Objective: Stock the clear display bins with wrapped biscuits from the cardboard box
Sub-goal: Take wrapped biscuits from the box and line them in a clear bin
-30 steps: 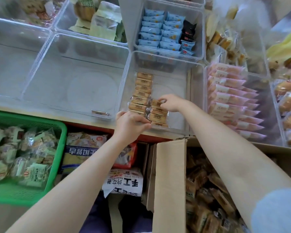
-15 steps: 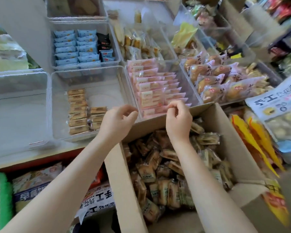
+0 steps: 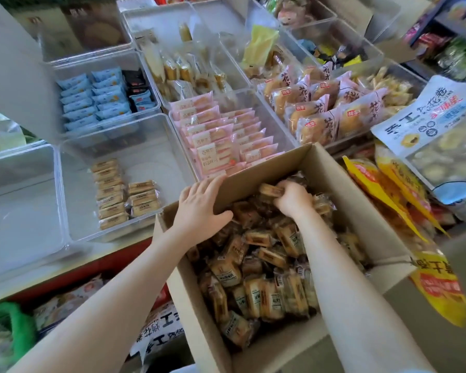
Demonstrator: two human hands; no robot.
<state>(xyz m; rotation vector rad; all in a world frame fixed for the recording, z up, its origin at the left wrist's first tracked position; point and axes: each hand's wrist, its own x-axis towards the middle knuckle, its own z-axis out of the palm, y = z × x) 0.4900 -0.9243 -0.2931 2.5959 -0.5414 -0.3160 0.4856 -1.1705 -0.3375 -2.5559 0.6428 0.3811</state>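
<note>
Right hand fingers curled round wrapped biscuits inside cardboard box. Left hand grips box rim, thumb inside. Risk: loose handful sheds slippery packets before reaching half-stocked clear bin.

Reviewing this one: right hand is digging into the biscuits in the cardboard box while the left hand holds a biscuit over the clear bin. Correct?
Not quite. In the head view the left hand grips the cardboard box by its rim and holds no biscuit. The right hand is indeed in the box, grasping biscuits.
</note>
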